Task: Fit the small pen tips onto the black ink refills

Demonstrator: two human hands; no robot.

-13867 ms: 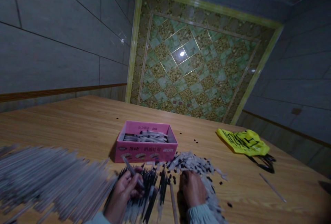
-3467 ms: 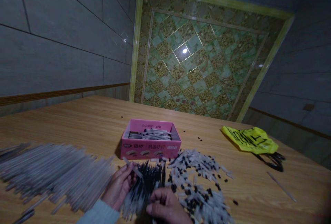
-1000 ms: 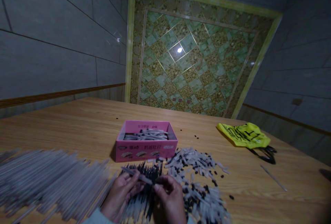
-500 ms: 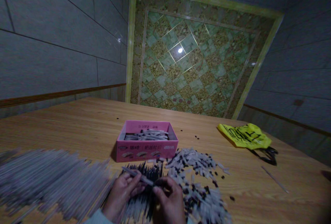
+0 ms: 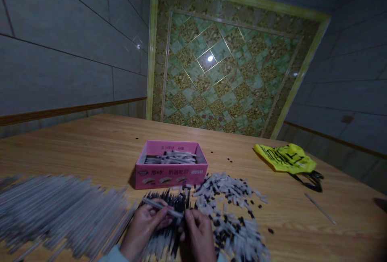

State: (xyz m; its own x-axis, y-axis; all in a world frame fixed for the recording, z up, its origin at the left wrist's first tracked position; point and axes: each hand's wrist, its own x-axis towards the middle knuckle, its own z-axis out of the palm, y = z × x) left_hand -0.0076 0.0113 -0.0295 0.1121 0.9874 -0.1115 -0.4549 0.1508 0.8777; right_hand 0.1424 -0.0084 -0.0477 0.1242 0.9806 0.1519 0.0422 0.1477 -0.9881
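A pale translucent pen barrel (image 5: 154, 203) lies slantwise in my left hand (image 5: 145, 223), thumb and fingers closed around its middle. My right hand (image 5: 198, 231) pinches at the barrel's lower right end; its fingers hide whether a small part is there too. Beneath both hands are many thin pen refills (image 5: 175, 199) with dark ends, lying side by side. Left of my hands spreads a wide heap of clear pen barrels (image 5: 60, 209). To the right lie loose piles of whitish pen caps (image 5: 226, 187) and small black plugs (image 5: 271, 231).
Behind my hands stands an open pink box (image 5: 172, 176) with pens (image 5: 172, 157) inside. A yellow bag (image 5: 287, 159) with black straps lies at the right of the wooden table (image 5: 90, 145). One single slim rod (image 5: 320, 208) rests nearer the right edge.
My right fingers have straightened and come together at the barrel's end. The barrel has tipped slightly lower in my left hand, which otherwise stays in place.
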